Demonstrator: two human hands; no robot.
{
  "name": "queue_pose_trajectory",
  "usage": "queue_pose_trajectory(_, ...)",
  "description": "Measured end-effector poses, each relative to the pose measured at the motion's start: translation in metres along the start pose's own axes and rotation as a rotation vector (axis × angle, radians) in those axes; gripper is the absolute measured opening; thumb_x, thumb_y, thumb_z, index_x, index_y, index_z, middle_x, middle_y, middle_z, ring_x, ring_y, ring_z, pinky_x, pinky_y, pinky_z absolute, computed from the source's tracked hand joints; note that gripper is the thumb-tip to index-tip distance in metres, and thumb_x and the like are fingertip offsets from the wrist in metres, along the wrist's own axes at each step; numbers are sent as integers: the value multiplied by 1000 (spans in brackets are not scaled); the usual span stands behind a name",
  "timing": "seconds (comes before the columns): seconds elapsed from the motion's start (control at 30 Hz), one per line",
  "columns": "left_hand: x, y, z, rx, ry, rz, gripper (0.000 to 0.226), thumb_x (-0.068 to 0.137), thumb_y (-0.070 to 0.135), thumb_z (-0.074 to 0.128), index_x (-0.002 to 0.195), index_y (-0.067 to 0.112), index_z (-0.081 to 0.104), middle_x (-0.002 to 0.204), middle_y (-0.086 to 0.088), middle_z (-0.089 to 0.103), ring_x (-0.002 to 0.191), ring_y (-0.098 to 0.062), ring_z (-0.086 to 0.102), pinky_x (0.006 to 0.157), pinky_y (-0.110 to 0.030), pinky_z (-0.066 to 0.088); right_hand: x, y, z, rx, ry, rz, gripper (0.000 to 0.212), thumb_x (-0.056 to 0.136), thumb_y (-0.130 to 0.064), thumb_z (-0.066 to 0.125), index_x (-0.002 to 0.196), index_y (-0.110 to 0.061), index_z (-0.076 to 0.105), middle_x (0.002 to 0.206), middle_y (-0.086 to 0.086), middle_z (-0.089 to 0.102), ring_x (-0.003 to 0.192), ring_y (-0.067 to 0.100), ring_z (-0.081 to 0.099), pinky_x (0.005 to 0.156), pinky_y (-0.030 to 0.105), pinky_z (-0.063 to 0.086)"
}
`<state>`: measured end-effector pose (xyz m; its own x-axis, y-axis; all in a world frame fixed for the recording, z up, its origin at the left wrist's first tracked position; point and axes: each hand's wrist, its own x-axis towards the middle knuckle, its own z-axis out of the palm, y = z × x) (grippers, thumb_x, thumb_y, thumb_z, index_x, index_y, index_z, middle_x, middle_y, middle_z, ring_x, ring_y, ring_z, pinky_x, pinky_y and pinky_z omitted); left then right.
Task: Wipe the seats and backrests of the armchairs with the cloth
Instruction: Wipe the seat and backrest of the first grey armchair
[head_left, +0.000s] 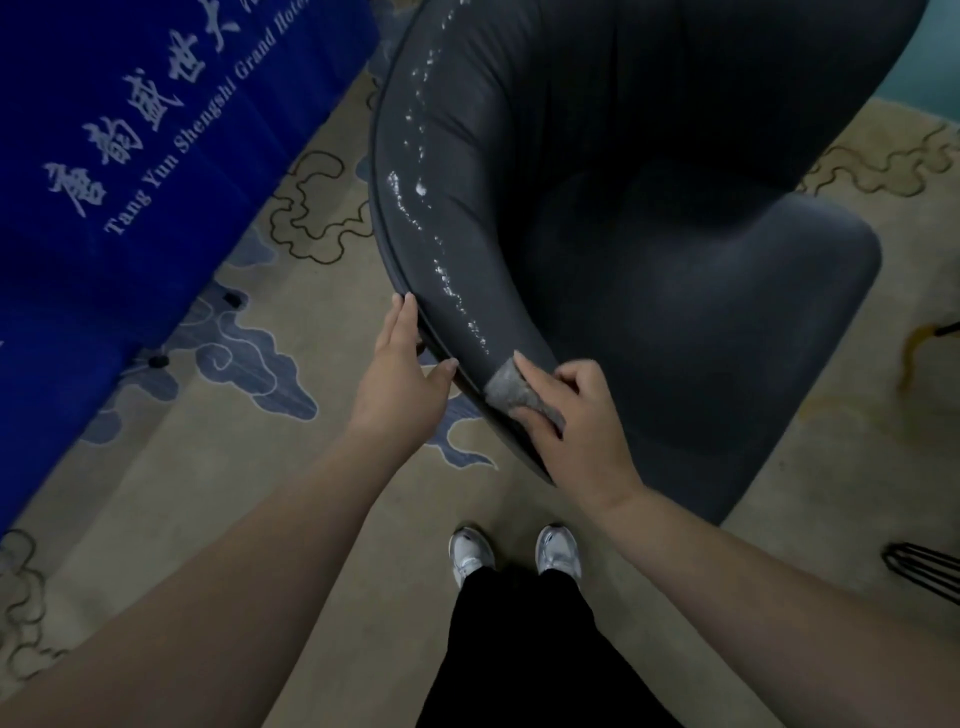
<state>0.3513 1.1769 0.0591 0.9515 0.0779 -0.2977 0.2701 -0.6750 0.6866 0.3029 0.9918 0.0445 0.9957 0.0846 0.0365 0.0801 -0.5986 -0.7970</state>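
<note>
A dark grey curved armchair (649, 218) fills the upper right of the head view, seen from behind its backrest rim. White flaky marks run along the top of the rim. My right hand (576, 415) presses a small grey cloth (511, 392) onto the near end of the rim, fingers curled over it. My left hand (400, 374) lies with straight fingers against the outer side of the backrest, thumb touching the piping edge. The seat cushion lies dark and in shadow beyond the rim.
A blue tablecloth (130, 156) with white lettering hangs at the left. Patterned beige carpet (260, 467) covers the floor. My white shoes (514, 553) stand just behind the chair. Black metal legs (924, 569) show at the right edge.
</note>
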Motion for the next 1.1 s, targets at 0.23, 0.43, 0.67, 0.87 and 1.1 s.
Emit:
queue_pose_trajectory(0.23, 5, 3, -1, 43, 15, -7, 85, 89, 22, 66, 153, 25, 10, 161, 10, 4, 137, -13, 37, 110, -37, 38, 34, -7, 12, 33, -16, 8, 54, 83, -11, 70, 134, -16, 52, 101, 7, 38, 95, 16, 44, 92, 15, 35)
queue_pose_trajectory(0.43, 7, 4, -7, 31, 2, -27, 83, 91, 24, 64, 153, 30, 10, 159, 17, 1, 138, -10, 35, 110, -37, 37, 9, 4, 5, 10, -9, -6, 58, 83, -10, 71, 136, -18, 49, 101, 4, 38, 93, 16, 46, 91, 20, 40)
queue_pose_trajectory(0.67, 13, 3, -7, -62, 11, -63, 77, 93, 22, 59, 152, 36, 12, 160, 12, 10, 132, -11, 43, 105, -28, 39, 57, -9, 16, 21, -53, 10, 54, 87, -17, 67, 138, -18, 48, 101, 6, 38, 94, 17, 45, 90, 15, 36)
queue_pose_trajectory(0.87, 39, 3, -23, -93, -1, -73, 76, 94, 22, 56, 150, 41, 9, 147, 8, 43, 125, -15, 51, 102, -39, 45, 42, -6, 15, -22, -7, 40, 59, 86, -16, 69, 139, -21, 45, 102, 4, 38, 94, 16, 46, 92, 24, 42)
queue_pose_trajectory(1.1, 82, 2, -50, -187, -59, -64, 71, 94, 16, 55, 148, 42, 17, 106, 37, 52, 83, 16, 59, 55, 4, 36, 101, -23, 37, -18, 32, 64, 57, 85, -17, 69, 137, -21, 47, 102, 6, 39, 95, 18, 46, 95, 21, 39)
